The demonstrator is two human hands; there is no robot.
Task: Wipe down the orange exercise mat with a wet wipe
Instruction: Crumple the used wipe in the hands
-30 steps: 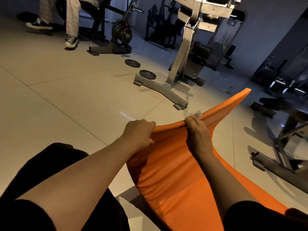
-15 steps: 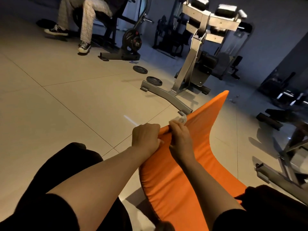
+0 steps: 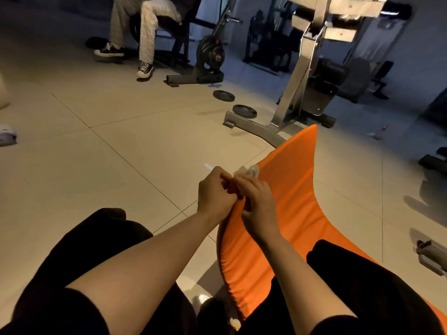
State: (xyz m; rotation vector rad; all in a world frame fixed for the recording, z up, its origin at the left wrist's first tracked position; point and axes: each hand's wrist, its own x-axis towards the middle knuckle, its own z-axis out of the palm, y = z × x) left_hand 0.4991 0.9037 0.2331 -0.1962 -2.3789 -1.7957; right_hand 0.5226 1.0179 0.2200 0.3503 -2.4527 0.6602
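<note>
Both hands are now sitting closer together than a second ago. Left hand (image 3: 214, 194) is pinching the mat (image 3: 285, 213) edge in a curled grip; right hand (image 3: 256, 201) is gripping that edge too, with the wipe (image 3: 250, 170) bunched in its fingers. Beyond, the mat's far corner is curling upward, off the floor (image 3: 121, 165), near two weight plates (image 3: 244, 111).

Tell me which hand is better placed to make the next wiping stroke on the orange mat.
Probably the right hand: the crumpled white wet wipe pokes out from its fingers, against the raised edge of the orange foam exercise mat. The left hand grips that edge and looks better used steadying it.
</note>
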